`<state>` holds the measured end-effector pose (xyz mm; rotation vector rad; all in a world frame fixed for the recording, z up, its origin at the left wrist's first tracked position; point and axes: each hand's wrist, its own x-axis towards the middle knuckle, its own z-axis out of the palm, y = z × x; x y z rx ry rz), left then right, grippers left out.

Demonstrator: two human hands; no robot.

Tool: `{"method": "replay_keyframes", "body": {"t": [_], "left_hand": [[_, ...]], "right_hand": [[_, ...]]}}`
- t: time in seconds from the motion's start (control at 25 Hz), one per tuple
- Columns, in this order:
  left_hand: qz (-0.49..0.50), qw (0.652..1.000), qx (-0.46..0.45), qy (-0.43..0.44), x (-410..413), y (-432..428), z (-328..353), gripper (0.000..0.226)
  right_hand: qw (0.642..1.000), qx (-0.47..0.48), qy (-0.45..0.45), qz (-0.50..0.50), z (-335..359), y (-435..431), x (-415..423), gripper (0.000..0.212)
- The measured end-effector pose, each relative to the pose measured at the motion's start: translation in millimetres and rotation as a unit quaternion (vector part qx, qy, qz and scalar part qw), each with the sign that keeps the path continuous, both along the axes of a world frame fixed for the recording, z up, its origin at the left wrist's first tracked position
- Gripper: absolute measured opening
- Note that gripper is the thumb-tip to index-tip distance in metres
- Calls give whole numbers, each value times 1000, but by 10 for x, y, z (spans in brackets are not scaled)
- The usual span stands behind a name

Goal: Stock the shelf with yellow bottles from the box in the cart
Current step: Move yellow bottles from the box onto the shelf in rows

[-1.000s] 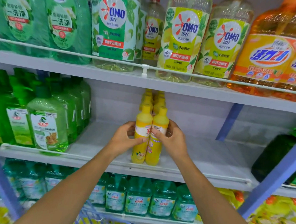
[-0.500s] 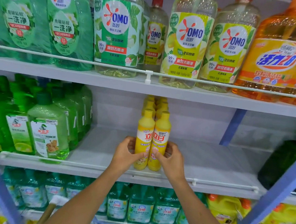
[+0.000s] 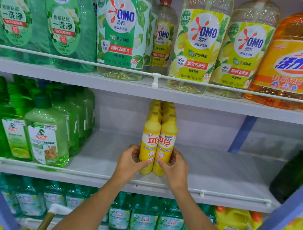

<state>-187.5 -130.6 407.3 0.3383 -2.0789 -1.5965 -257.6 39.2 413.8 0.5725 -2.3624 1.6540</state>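
The left hand (image 3: 128,164) curls round the slim glossy left yellow bottle (image 3: 150,140), the right hand (image 3: 176,167) round the right yellow bottle (image 3: 167,143), both upright on the smooth shelf (image 3: 214,173); both hands grip lower than before

Left of yellow bottles (image 3: 149,147): bare shelf (image 3: 214,175) up to the green bottles (image 3: 46,140); the left hand (image 3: 127,165) fills part of this gap, gripping the pair.
Right of them: wider bare stretch up to the dark bottle (image 3: 293,177); the right hand (image 3: 177,168) grips from this side.
Behind: more yellow bottles in two files block the way back.
Above: upper shelf (image 3: 113,87) close over the rear caps; little headroom.
Front: low rail (image 3: 202,192) along the edge; both forearms pass over it.
Far right: slanted blue strut (image 3: 242,133) at the back, blue post (image 3: 283,214) in front.
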Motion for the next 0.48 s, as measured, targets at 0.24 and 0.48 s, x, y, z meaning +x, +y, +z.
{"method": "replay_keyframes", "body": {"t": [0.24,0.48], "left_hand": [[19,1000,-21,-5,-126,28,54,49],[36,999,-34,-10,-203,18,57,48]], "right_hand": [[1000,12,-2,-1,7,-33,-186,49],[1000,22,-11,1,-7,-32,-266,55]]}}
